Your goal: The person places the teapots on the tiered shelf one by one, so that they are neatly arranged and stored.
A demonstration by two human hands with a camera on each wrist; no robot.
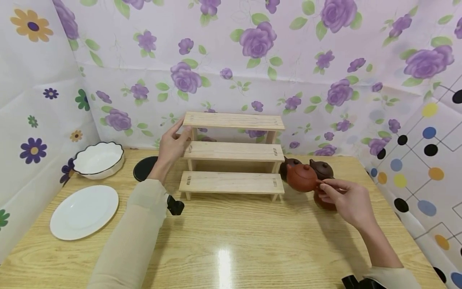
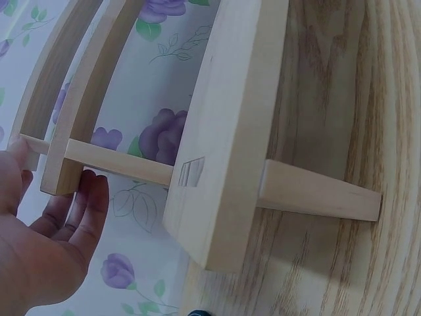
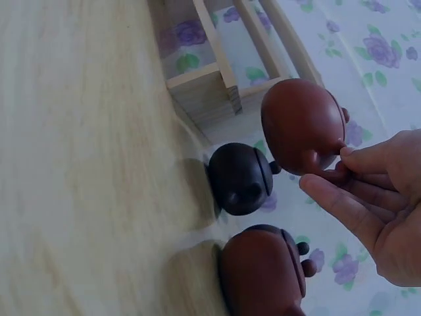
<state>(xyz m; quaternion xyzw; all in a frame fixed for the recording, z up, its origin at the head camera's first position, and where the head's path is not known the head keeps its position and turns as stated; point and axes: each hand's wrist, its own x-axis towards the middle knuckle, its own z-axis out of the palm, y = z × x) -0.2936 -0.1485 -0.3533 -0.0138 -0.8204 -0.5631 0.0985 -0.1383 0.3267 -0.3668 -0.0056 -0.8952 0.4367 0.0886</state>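
Observation:
A three-tier wooden stand (image 1: pixel 232 151) rises in steps against the back wall. My left hand (image 1: pixel 173 146) grips its left end near the upper tiers; in the left wrist view the fingers (image 2: pixel 92 210) curl by a board end. On the right, my right hand (image 1: pixel 348 202) pinches the handle of a reddish-brown teapot (image 1: pixel 302 178). This lidded pot is held up off the table, tilted in the right wrist view, beside the stand's right end. Behind and below it stand a dark teapot (image 3: pixel 240 179) and another reddish-brown teapot (image 3: pixel 260 273), the latter partly hidden by my hand in the head view.
At the left of the wooden table (image 1: pixel 216 233) lie a white oval plate (image 1: pixel 84 212) and a scalloped white bowl (image 1: pixel 99 160) with a dark rim. A black round piece (image 1: pixel 144 168) sits beside my left forearm. Another dark teapot (image 1: pixel 322 169) stands at the back right. Patterned walls enclose the table.

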